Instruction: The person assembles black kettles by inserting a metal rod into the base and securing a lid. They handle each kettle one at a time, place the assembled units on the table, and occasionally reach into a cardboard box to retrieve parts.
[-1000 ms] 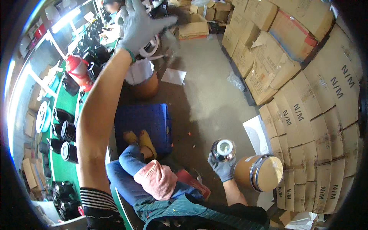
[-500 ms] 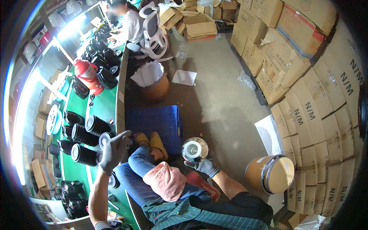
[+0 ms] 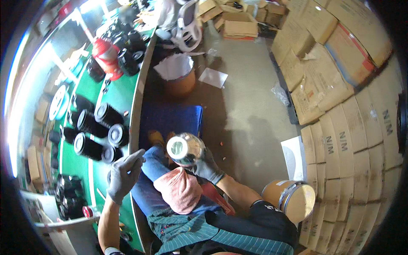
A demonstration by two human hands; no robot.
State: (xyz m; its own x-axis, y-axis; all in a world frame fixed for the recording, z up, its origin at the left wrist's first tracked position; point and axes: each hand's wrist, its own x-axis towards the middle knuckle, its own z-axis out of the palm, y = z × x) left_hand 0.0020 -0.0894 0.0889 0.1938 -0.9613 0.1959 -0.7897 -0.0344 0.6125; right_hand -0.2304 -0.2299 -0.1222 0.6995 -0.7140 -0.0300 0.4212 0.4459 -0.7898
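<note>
My right hand (image 3: 207, 168), in a grey glove, grips a shiny silver flask liner (image 3: 192, 148) from its right side. The liner is tilted above my lap, its pale round end facing up and left. My left hand (image 3: 123, 177), also gloved, hovers by the bench edge with its fingers stretched out and nothing visible in them. Just beyond it, several black ribbed cylinders (image 3: 87, 145) with round pale-rimmed ends rest on the green bench top (image 3: 114, 92). A pink cloth (image 3: 178, 190) lies over my thigh.
Farther up the bench stand a red flask (image 3: 106, 58) and black jugs. A blue crate (image 3: 172, 121) is by my feet, with a lined brown bin (image 3: 180, 85) beyond. To the right are a brown drum (image 3: 285, 197) and stacked cartons (image 3: 340, 157). A white chair (image 3: 187, 32) stands far off.
My right hand has brought the liner up and left, over my lap, and tipped it. My left hand stays near the bench edge. The whole view has shifted slightly.
</note>
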